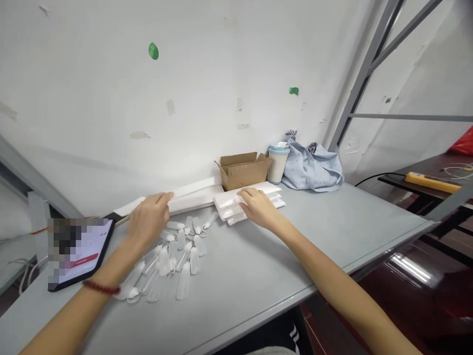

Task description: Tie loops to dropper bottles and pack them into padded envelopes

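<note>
My right hand [258, 207] lies on a stack of white plastic packets [254, 197] near the back of the grey table [288, 256], fingers curled over the stack's left end. My left hand [150, 221] hovers above a heap of several clear plastic spoons [173, 256], fingers stretched toward a long white strip [192, 195] by the wall. It is blurred by motion and holds nothing that I can see. A red bead bracelet [101, 287] sits on my left wrist.
A tablet [79, 254] lies at the table's left. An open cardboard box [244, 170], a lidded cup [278, 162] and a light blue cloth [314, 167] stand against the wall. A yellow power strip [430, 181] lies on a dark side table to the right.
</note>
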Available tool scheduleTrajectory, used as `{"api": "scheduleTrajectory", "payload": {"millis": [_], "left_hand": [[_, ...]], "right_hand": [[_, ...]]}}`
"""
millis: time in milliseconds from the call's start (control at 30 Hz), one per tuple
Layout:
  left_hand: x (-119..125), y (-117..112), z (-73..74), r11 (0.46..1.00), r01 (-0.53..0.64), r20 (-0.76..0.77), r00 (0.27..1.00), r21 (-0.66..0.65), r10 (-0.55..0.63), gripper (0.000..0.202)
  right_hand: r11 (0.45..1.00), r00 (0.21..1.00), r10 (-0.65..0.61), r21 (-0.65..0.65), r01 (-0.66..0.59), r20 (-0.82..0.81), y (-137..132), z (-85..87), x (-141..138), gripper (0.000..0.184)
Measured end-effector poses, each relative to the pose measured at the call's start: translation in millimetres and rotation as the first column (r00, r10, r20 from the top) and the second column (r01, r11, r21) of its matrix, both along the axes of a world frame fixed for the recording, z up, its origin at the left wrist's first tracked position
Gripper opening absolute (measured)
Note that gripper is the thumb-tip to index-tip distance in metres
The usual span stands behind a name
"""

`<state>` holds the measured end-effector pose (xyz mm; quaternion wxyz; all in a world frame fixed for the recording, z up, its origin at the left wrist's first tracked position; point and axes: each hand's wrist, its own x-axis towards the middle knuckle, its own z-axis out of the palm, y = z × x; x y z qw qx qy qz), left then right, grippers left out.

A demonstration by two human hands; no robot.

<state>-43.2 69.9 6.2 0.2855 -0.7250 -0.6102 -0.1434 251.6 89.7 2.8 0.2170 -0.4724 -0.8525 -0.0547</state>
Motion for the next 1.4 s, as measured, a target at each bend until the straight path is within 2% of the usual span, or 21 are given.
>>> {"api": "scheduleTrajectory", "payload": {"millis": [67,133,200,267,367,433,467,533,567,633,700,767,900,1000,1100,1167,1200,1233,1267,1333,1400], "left_hand": [[9.4,-27.2,-10.1,0.985,0.137,-0.01,0.99,0.101,-0.137,0.035],[21.3,-49.0,-19.2,0.862,0.425,-0.09,0.905,0.277,-0.417,0.033],[31.7,-62.0,-23.7,0.769,0.57,-0.183,0.822,0.29,-0.54,0.036],[37.9,-66.6,-23.8,0.742,0.609,-0.234,0.793,0.28,-0.563,0.038],[39.9,-66.4,-21.4,0.743,0.622,-0.262,0.781,0.247,-0.567,0.037],[41.3,-67.8,-21.4,0.736,0.647,-0.277,0.757,0.198,-0.591,0.036],[43.3,-69.7,-22.2,0.727,0.664,-0.286,0.741,0.174,-0.608,0.035],[50.6,-75.4,-24.6,0.704,0.696,-0.302,0.708,0.141,-0.639,0.032],[55.5,-78.6,-26.1,0.694,0.708,-0.307,0.694,0.129,-0.651,0.03],[65.4,-84.4,-29.3,0.68,0.725,-0.311,0.675,0.109,-0.669,0.027],[73.1,-88.2,-32.3,0.677,0.729,-0.307,0.671,0.103,-0.675,0.027],[76.7,-89.2,-34.5,0.672,0.732,-0.311,0.668,0.109,-0.676,0.028],[70.4,-84.5,-34.5,0.683,0.72,-0.324,0.679,0.12,-0.659,0.026],[56.8,-77.5,-29.0,0.727,0.669,-0.258,0.738,0.154,-0.624,0.023],[40.4,-70.3,-18.9,0.839,0.461,0.006,0.875,0.288,-0.483,0.032],[30.4,-66.4,-10.5,0.929,0.225,0.316,0.894,0.293,-0.316,0.036],[26.1,-65.0,-6.2,0.968,0.136,0.495,0.839,0.211,-0.226,0.039],[22.5,-63.9,-2.1,0.991,0.109,0.666,0.735,0.072,-0.13,0.042],[19.8,-63.2,1.5,0.983,0.155,0.803,0.596,-0.094,-0.017,0.044],[18.0,-63.0,6.6,0.865,0.37,0.925,0.302,-0.338,0.232,0.043],[21.5,-64.3,8.2,0.749,0.538,0.913,0.104,-0.386,0.395,0.04]], "right_hand": [[0.997,0.99,0.059,0.065,-0.051,-0.127,-4.3,2.6,-1.5,0.025],[0.987,0.944,0.157,0.073,-0.142,-0.29,-9.9,5.3,-3.4,0.027],[0.965,0.86,0.229,-0.014,-0.264,-0.455,-14.9,7.6,-4.8,0.031],[0.943,0.775,0.217,-0.078,-0.323,-0.594,-17.4,9.1,-4.9,0.033],[0.978,0.671,0.14,-0.005,-0.21,-0.728,-16.9,11.1,-2.0,0.031],[0.988,0.659,0.121,0.025,-0.154,-0.742,-17.5,12.8,0.2,0.03],[0.982,0.69,0.13,-0.002,-0.188,-0.712,-19.2,13.3,0.5,0.03],[0.926,0.794,0.216,-0.14,-0.351,-0.568,-25.6,12.2,-1.5,0.039],[0.863,0.829,0.299,-0.237,-0.447,-0.472,-29.9,10.2,-3.9,0.052],[0.721,0.823,0.483,-0.397,-0.568,-0.3,-39.0,2.8,-11.2,0.088],[0.685,0.807,0.557,-0.442,-0.579,-0.196,-46.4,-6.8,-19.7,0.108],[0.718,0.821,0.556,-0.421,-0.554,-0.13,-50.8,-15.2,-27.2,0.114],[0.78,0.839,0.534,-0.321,-0.537,-0.106,-53.3,-19.4,-33.6,0.107],[0.816,0.858,0.502,-0.267,-0.512,-0.113,-53.4,-14.1,-33.1,0.1],[0.868,0.896,0.437,-0.224,-0.443,-0.079,-53.4,-8.6,-31.6,0.094],[0.887,0.908,0.417,-0.195,-0.418,-0.049,-53.7,-6.7,-31.2,0.093],[0.89,0.907,0.419,-0.18,-0.419,-0.037,-54.0,-6.4,-31.4,0.092],[0.89,0.904,0.426,-0.167,-0.424,-0.026,-54.4,-6.4,-31.8,0.091],[0.89,0.901,0.433,-0.154,-0.43,-0.015,-54.7,-6.7,-32.3,0.089],[0.891,0.899,0.439,-0.135,-0.434,0.009,-55.2,-8.1,-33.7,0.087],[0.894,0.899,0.437,-0.126,-0.43,0.031,-55.3,-10.1,-35.3,0.088]]}}
